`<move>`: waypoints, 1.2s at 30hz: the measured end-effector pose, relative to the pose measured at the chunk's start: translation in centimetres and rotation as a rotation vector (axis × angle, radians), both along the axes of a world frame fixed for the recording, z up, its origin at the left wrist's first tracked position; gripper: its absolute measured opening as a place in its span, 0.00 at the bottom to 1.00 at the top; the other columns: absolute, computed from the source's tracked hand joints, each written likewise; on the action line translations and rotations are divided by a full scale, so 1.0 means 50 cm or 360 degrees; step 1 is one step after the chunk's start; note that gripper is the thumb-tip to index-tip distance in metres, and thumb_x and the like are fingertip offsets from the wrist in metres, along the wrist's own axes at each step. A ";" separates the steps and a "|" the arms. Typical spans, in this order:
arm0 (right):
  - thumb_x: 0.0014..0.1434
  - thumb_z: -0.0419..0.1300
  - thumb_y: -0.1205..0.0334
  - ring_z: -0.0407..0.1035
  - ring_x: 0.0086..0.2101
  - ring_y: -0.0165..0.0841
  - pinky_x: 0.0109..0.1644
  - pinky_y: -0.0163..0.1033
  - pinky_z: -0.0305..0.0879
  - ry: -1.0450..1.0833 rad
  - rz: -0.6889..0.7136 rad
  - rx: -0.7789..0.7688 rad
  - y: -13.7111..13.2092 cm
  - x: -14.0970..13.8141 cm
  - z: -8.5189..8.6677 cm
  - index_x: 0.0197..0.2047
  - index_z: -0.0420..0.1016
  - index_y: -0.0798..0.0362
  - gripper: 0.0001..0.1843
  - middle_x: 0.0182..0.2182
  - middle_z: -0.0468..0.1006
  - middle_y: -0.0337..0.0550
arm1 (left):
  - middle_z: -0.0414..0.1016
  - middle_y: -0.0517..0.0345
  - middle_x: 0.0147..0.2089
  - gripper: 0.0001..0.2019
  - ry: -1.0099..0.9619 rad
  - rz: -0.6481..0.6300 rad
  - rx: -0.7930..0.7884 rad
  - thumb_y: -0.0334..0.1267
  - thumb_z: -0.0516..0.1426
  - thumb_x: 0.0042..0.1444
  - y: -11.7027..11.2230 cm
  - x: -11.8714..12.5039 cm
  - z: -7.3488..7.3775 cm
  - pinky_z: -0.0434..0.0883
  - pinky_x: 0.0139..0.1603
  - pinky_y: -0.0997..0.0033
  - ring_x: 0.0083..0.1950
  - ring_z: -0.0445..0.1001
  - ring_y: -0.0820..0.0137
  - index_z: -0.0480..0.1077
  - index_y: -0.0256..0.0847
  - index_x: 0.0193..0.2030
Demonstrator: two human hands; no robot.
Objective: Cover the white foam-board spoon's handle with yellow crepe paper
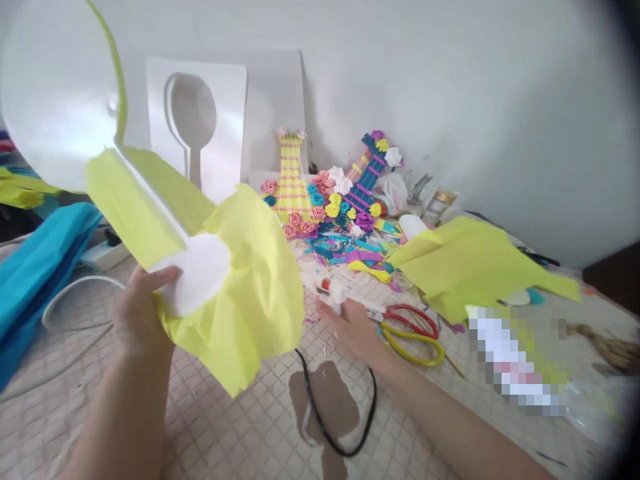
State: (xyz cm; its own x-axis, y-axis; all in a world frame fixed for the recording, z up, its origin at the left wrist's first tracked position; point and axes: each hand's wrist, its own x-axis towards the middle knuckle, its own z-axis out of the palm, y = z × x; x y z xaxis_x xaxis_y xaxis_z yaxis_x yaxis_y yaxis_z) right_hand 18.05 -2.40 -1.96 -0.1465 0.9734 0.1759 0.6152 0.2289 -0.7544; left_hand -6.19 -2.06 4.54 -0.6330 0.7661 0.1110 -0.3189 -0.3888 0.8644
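Head cam: L hand has its grip closed on the lower end of a white foam shape, held up off the bench. Yellow tissue paper is draped round it and hangs loose below. R hand lies on what looks like a white glue gun on the bench, just beside the scissors. Motion blur there, so can't tell if that grip is closed or only resting.

To do this bit well, IMO: keep the foam steady w/ the thumb pinning the paper fold, and keep loose paper off the spot being worked. Keep the gun's nozzle turned away from the tissue. Mind the black cord looped near the bench edge, prob. the gun's, as it could snag. Go light on glue: tissue is thin and foam may melt.

Hard to read: the foam's round top runs out of frame top-left. Paper hides most of its stem, and the gun's body is under the R hand. A patch at right is pixelated, and the frame's right edge is dark.
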 end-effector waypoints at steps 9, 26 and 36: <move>0.52 0.55 0.55 0.56 0.43 0.42 0.50 0.53 0.46 -0.0294 0.0106 0.0152 0.030 -0.061 -0.040 0.33 0.73 0.51 0.10 0.35 0.70 0.45 | 0.75 0.61 0.24 0.15 -0.0026 -0.0194 0.0062 0.28 0.58 0.30 -0.009 -0.003 -0.007 0.76 0.30 0.66 0.29 0.75 0.63 0.74 0.38 0.31; 0.51 0.57 0.58 0.65 0.30 0.33 0.38 0.38 0.56 -0.0236 0.0252 0.0231 0.018 -0.004 -0.021 0.28 0.71 0.53 0.07 0.25 0.72 0.38 | 0.77 0.60 0.27 0.14 0.0044 -0.0197 0.0123 0.28 0.57 0.33 -0.007 -0.005 -0.016 0.76 0.31 0.66 0.27 0.74 0.65 0.74 0.38 0.32; 0.54 0.55 0.57 0.69 0.41 0.35 0.47 0.40 0.60 -0.0295 0.0104 0.0245 0.012 0.077 0.001 0.41 0.74 0.49 0.12 0.40 0.77 0.42 | 0.77 0.60 0.28 0.18 0.0116 -0.0162 0.0079 0.28 0.57 0.33 -0.008 -0.004 -0.016 0.76 0.31 0.64 0.28 0.75 0.64 0.74 0.38 0.35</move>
